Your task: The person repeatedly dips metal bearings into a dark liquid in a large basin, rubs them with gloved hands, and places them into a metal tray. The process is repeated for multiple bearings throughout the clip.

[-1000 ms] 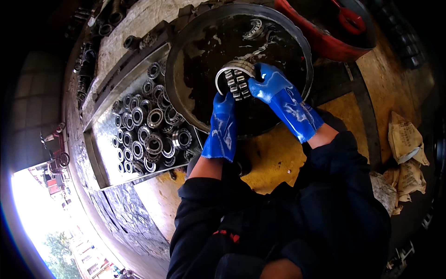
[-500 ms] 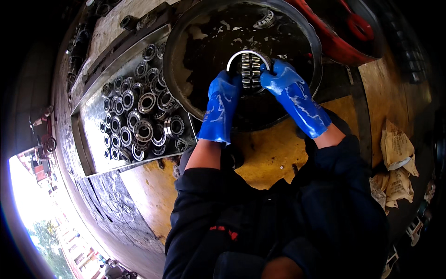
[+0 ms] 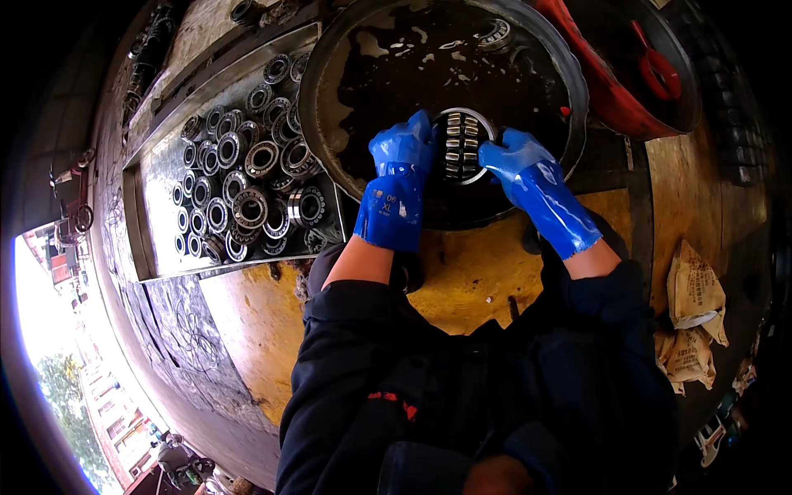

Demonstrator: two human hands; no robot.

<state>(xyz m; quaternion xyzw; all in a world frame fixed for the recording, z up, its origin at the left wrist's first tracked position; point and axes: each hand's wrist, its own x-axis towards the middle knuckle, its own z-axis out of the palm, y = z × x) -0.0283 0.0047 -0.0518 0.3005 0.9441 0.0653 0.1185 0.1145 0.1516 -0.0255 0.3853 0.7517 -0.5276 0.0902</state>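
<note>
A large roller bearing with two rows of shiny rollers sits between my hands, over the near part of a round metal basin of dark liquid. My left hand, in a blue rubber glove, is closed on the bearing's left rim. On the opposite rim, my right hand, gloved the same way, grips with its fingers curled. The bearing's rollers face up toward me inside its outer ring. Another bearing lies partly in the liquid at the basin's far right.
Left of the basin, a metal tray holds many bearings heaped together. A red container with a red ring-shaped object stands at the far right. Paper sacks lie on the floor to the right.
The bearing's inner rows and outer ring now lie nearly in line, where before the ring stood up as an arch around them. Both hands still hold it.
</note>
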